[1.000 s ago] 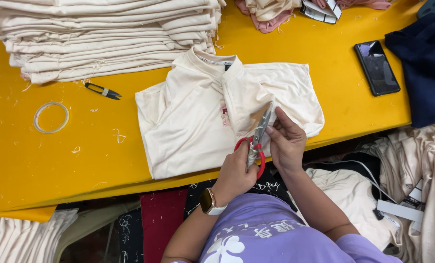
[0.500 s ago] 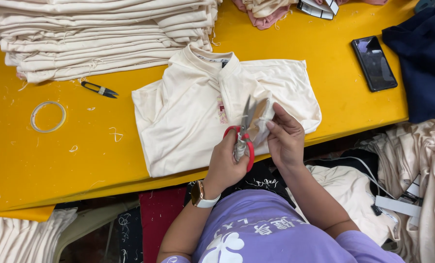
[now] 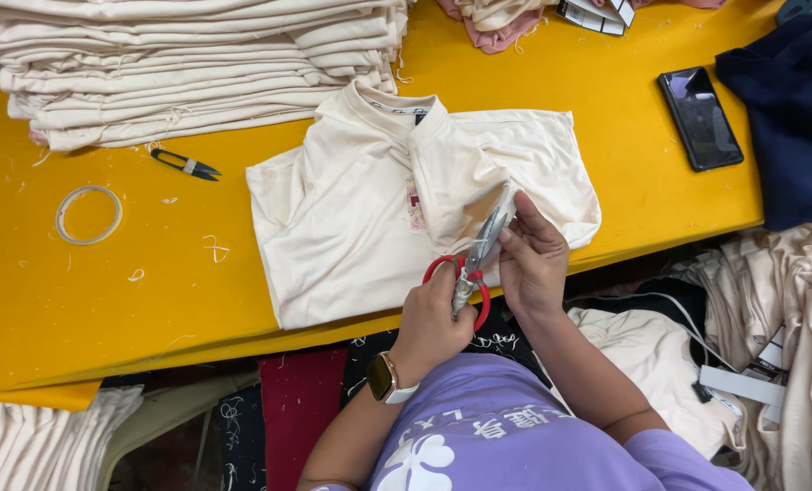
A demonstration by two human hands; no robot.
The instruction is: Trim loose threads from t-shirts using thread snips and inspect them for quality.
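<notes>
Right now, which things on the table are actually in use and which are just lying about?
In use: red-handled scissors in the left hand; cream shirt, its edge held by the right hand.

Lying about: small thread snips, tape ring, black phone, stack of folded cream shirts, navy cloth.

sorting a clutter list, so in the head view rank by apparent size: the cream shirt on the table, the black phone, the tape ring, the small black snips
Largest to smallest:
1. cream shirt
2. black phone
3. tape ring and small black snips look about alike, so I won't rank them.
</notes>
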